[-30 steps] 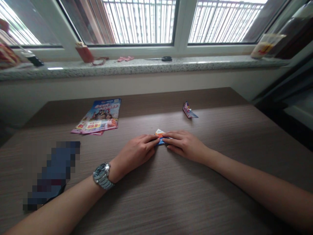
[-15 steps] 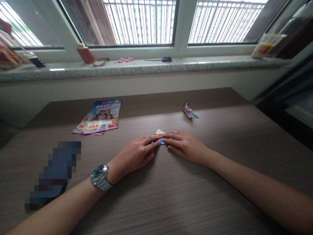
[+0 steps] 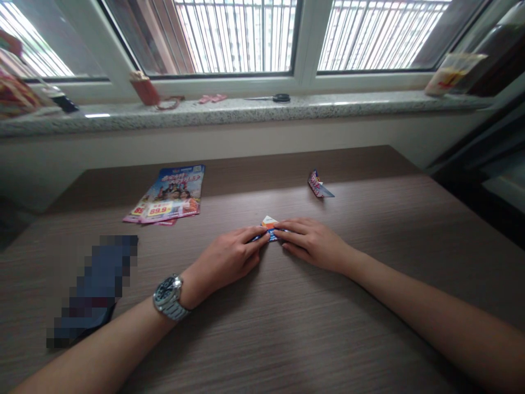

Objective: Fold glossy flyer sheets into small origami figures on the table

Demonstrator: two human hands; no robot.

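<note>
A small folded paper, white and orange at its pointed top and blue below, lies on the table in front of me. My left hand holds its left side under the fingertips, fingers close together. From the other side, my right hand grips the paper's right part, with its fingers slightly apart. The fingers of both hands nearly meet over the blue part and cover much of it. The thumbs are mostly hidden. A metal watch is on my left wrist.
Printed flyers lie at the table's back left. Another folded paper piece stands at the back right. A blurred-out dark object is beside my left forearm. Scissors and a red container are on the windowsill.
The view has shifted very slightly. Both hands stay on the folded paper in nearly the same pose.
</note>
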